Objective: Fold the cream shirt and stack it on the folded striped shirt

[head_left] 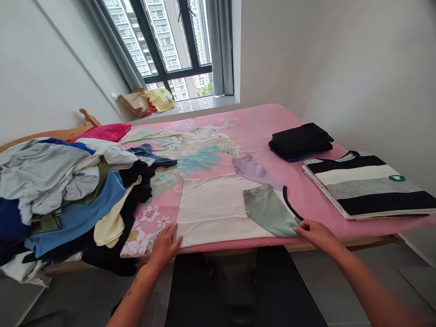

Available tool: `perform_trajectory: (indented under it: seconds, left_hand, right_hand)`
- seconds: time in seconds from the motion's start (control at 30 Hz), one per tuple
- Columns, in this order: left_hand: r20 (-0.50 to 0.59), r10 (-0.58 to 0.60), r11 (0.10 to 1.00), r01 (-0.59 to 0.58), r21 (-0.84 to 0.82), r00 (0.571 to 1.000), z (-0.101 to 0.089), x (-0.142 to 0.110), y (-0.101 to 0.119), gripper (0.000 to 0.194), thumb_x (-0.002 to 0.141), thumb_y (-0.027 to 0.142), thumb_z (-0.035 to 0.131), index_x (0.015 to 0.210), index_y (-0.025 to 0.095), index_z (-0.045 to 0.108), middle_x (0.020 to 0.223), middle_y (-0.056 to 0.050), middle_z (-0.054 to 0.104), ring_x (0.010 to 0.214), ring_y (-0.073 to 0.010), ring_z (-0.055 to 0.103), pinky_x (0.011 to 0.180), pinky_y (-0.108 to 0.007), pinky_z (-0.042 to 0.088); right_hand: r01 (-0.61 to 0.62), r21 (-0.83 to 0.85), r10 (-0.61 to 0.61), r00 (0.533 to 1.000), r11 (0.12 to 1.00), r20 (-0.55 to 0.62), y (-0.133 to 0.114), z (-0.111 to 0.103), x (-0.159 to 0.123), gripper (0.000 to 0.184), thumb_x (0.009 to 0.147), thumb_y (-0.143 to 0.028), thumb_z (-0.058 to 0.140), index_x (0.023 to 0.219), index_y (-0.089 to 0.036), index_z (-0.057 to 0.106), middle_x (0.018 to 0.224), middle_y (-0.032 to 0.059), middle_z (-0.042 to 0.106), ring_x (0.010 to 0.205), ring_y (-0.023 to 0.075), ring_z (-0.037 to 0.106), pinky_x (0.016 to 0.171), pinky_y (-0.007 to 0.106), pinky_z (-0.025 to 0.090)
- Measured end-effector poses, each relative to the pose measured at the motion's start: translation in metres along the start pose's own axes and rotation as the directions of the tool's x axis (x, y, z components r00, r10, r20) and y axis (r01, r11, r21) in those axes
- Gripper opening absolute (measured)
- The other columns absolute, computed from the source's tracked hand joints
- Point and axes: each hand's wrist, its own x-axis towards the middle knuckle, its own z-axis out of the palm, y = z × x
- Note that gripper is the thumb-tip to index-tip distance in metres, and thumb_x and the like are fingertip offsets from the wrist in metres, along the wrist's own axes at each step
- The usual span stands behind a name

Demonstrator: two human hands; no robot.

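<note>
Head view: cream T-shirt [214, 211], sage sleeve [269, 211] folded inward.

Head-worn view, angled forward and down across a bed [259, 122] toward a window [177, 41]

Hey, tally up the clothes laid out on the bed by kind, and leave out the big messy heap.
Spread-out cream top with lilac and sage sleeves: 1
Folded striped top: 1
Folded black stack: 1
Total: 3
</note>
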Motion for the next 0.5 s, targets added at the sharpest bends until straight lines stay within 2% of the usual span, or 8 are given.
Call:
perform_trajectory:
  seconds: [0.1,0.17,0.23,0.3,0.4,0.5]
  left_hand:
    - [0.06,-0.044,0.999,0.043,0.008,0.997,-0.011,0.007,0.0,0.053,0.08,0.037,0.048,0.128,0.015,0.049,0.128,-0.012,0.053,0.122,-0.0252,0.044,0.103,-0.04,0.033]
    - [0.104,-0.076,0.997,0.076,0.006,0.992,-0.016,0.018,0.008,0.053,0.077,0.037,0.052,0.127,0.02,0.05,0.127,-0.011,0.052,0.12,-0.027,0.043,0.101,-0.043,0.032]
    - [0.138,-0.092,0.995,0.095,-0.013,0.986,-0.02,0.031,0.013,0.047,0.071,0.036,0.057,0.117,0.025,0.057,0.119,-0.009,0.055,0.114,-0.0286,0.045,0.097,-0.045,0.032]
    - [0.162,-0.091,0.994,0.1,-0.051,0.983,-0.025,0.044,0.015,0.035,0.064,0.036,0.062,0.097,0.023,0.064,0.105,-0.008,0.058,0.107,-0.0291,0.048,0.092,-0.044,0.034]
    - [0.206,-0.076,0.983,0.108,-0.148,0.976,-0.031,0.055,0.012,0.02,0.058,0.035,0.063,0.069,0.019,0.059,0.081,-0.004,0.058,0.088,-0.0233,0.053,0.08,-0.034,0.039]
    - [0.248,-0.074,0.953,0.142,-0.267,0.966,-0.035,0.054,0.011,0.021,0.064,0.039,0.056,0.062,0.019,0.049,0.065,0.001,0.053,0.067,-0.0151,0.051,0.062,-0.025,0.039]
  right_hand:
    - [-0.083,0.2,0.066,0.994,0.976,0.088,0.01,0.006,0.005,0.03,0.069,-0.047,0.061,0.082,-0.02,0.055,0.061,-0.0024,0.055,0.039,0.0085,0.039,0.041,0.024,0.029]
    - [-0.155,0.285,0.108,0.979,0.946,0.173,0.012,0.008,0.007,0.038,0.067,-0.05,0.062,0.089,-0.02,0.052,0.058,-0.004,0.052,0.034,0.0069,0.032,0.037,0.025,0.026]
    - [-0.195,0.311,0.122,0.963,0.93,0.241,0.008,0.005,0.005,0.042,0.064,-0.053,0.064,0.086,-0.02,0.049,0.051,-0.0067,0.045,0.033,0.0065,0.031,0.035,0.023,0.024]
    - [-0.214,0.328,0.119,0.95,0.92,0.287,0.001,0.001,0.002,0.043,0.063,-0.054,0.066,0.08,-0.021,0.045,0.047,-0.0092,0.038,0.034,0.006,0.032,0.034,0.02,0.021]
    - [-0.241,0.393,0.112,0.939,0.887,0.324,-0.008,-0.005,-0.003,0.043,0.062,-0.052,0.069,0.077,-0.022,0.041,0.051,-0.0093,0.04,0.038,0.0052,0.04,0.035,0.016,0.02]
    - [-0.265,0.484,0.09,0.93,0.834,0.356,-0.008,-0.007,-0.005,0.042,0.063,-0.049,0.07,0.08,-0.021,0.043,0.061,-0.0078,0.048,0.041,0.0041,0.046,0.035,0.015,0.022]
